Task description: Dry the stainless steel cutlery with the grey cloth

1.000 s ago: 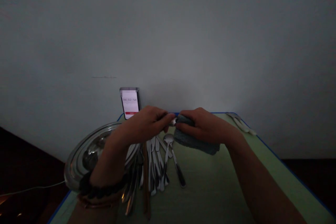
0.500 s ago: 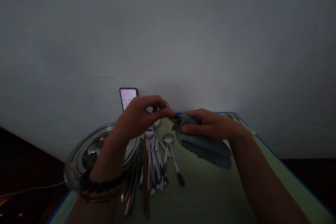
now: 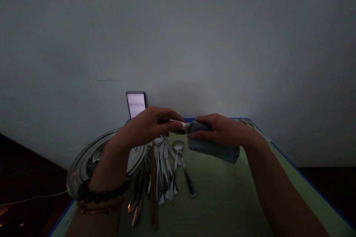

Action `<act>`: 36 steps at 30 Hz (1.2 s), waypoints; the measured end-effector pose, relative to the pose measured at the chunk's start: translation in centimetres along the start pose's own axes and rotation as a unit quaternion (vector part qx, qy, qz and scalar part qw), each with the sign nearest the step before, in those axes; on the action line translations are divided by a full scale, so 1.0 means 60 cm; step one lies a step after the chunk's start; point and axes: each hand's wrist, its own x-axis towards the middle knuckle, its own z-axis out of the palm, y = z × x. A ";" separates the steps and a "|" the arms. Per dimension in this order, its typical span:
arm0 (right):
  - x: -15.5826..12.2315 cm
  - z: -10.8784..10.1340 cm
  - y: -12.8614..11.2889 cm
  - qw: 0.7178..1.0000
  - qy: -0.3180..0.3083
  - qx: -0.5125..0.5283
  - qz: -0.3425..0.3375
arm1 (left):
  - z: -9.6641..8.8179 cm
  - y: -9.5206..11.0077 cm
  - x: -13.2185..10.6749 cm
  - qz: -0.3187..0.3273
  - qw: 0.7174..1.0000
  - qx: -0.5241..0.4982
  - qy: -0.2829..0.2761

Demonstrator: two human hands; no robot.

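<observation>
My left hand is closed, thumb against fingers, on a piece of shiny metal cutlery; only a short stretch shows, so its kind is unclear. Its other end runs into a grey-blue cloth bunched in my right hand, whose thumb and fingers press the cloth around it. Both hands hover above the table's far half. Below them lie two spoons with bowls together and handles splayed. Left of these is a heap of metal cutlery, partly hidden under my left hand, with brown chopsticks alongside.
A round steel lid or dish sits at the left, partly behind my left forearm. A phone showing a timer leans on the wall. More cutlery lies at the table's back right corner. The pale green table has a blue edge.
My left hand has turned and lowered slightly, still gripping the cutlery. The cloth's hanging end has swung up and looks more folded beneath my right hand.
</observation>
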 end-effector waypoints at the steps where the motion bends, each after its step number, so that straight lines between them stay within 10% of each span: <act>1: 0.000 0.001 0.001 1.000 -0.006 -0.003 -0.003 | -0.001 0.000 -0.002 -0.002 0.999 -0.006 -0.040; 9: 0.001 0.004 0.002 0.999 -0.029 -0.014 -0.032 | 0.000 0.008 -0.005 -0.064 0.985 0.020 -0.162; 26: -0.005 0.000 -0.004 0.999 0.029 -0.018 0.017 | 0.004 0.007 -0.002 -0.010 0.995 0.025 -0.095; 36: -0.001 0.006 -0.030 0.992 0.073 -0.032 -0.099 | -0.001 0.014 -0.005 -0.009 0.995 -0.015 -0.098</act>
